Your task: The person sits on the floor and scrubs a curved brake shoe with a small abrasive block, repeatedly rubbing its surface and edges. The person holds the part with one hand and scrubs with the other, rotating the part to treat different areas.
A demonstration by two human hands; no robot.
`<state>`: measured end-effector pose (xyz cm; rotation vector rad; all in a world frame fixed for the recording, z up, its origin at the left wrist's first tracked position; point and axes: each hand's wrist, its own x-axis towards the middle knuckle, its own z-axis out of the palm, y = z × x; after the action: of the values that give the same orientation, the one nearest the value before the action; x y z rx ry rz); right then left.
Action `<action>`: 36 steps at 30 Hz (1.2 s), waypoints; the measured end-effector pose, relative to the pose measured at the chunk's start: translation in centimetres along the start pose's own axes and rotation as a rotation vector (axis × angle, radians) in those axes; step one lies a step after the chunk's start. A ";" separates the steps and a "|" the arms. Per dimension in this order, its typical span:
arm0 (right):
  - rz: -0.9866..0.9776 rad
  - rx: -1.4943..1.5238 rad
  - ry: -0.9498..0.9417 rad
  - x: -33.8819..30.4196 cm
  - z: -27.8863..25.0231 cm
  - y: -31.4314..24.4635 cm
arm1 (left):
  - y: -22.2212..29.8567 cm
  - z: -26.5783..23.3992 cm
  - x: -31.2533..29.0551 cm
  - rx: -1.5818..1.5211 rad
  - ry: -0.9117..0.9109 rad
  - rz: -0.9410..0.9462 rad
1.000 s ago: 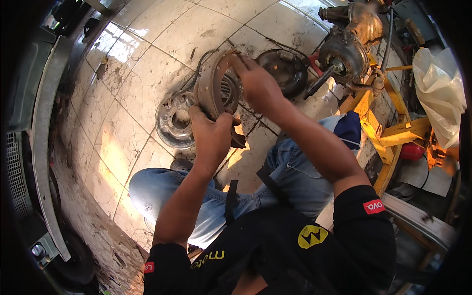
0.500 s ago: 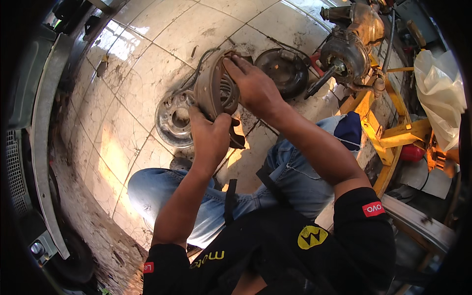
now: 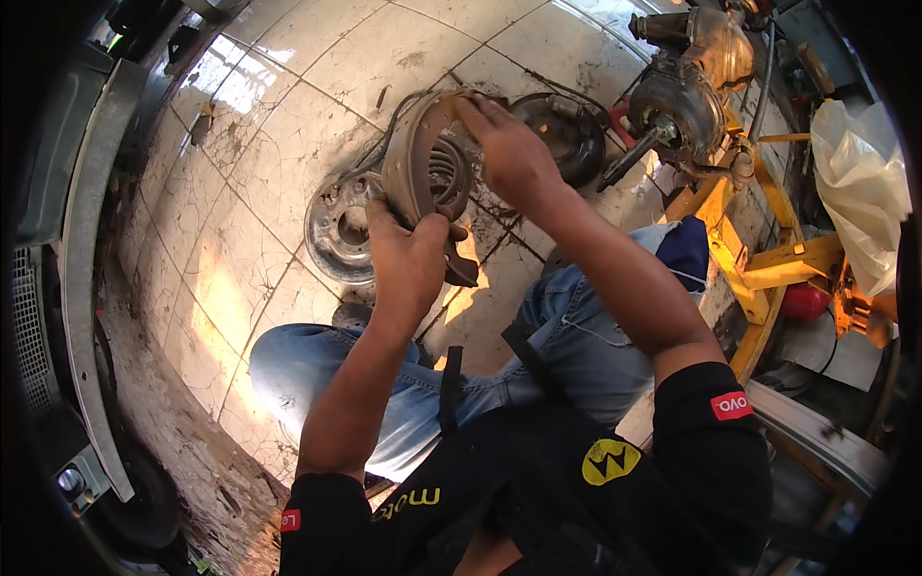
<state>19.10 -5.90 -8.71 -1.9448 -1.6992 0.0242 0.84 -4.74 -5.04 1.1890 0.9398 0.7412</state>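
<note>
My left hand (image 3: 408,264) is closed round the lower end of a curved, rust-brown brake shoe (image 3: 407,163), thumb on the near side. At the shoe's upper end my right hand (image 3: 514,154) grips the rim, its fingers laid over the top. The shoe stands tilted above the floor between both hands. A coil spring (image 3: 448,173) shows inside its curve; whether the two are joined I cannot tell. Below my left hand's palm, a dark metal end with a hole (image 3: 463,267) sticks out. Just left of the shoe, a round metal plate with a central hole (image 3: 327,245) lies on the tiles.
Beyond my right hand a dark round drum (image 3: 576,144) lies on the floor, a cable near it. At the right, a greasy axle housing (image 3: 677,106) rests by a yellow metal stand (image 3: 740,259). A clear plastic bag (image 3: 860,192) hangs beside it. A metal bumper (image 3: 82,259) runs along the left.
The brake shoe has turned slightly, so more of its inner face shows at the top. My right hand has shifted a little to the right along the upper end.
</note>
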 end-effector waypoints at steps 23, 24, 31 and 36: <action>-0.118 0.022 0.055 -0.4 1.4 -0.2 | -0.7 0.2 0.3 0.081 0.015 -0.012; -0.134 0.014 0.078 -0.3 1.2 -0.1 | -0.7 0.3 0.3 0.078 0.016 0.001; -0.156 0.027 0.075 -0.5 0.3 -1.2 | -0.8 0.8 0.3 0.027 0.027 0.003; -0.121 0.003 0.018 -0.5 0.4 -1.2 | -0.6 0.8 0.4 0.033 0.023 -0.037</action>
<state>17.73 -6.10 -8.75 -1.8311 -1.8012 -0.0356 1.73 -4.90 -5.58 1.1908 0.9935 0.7137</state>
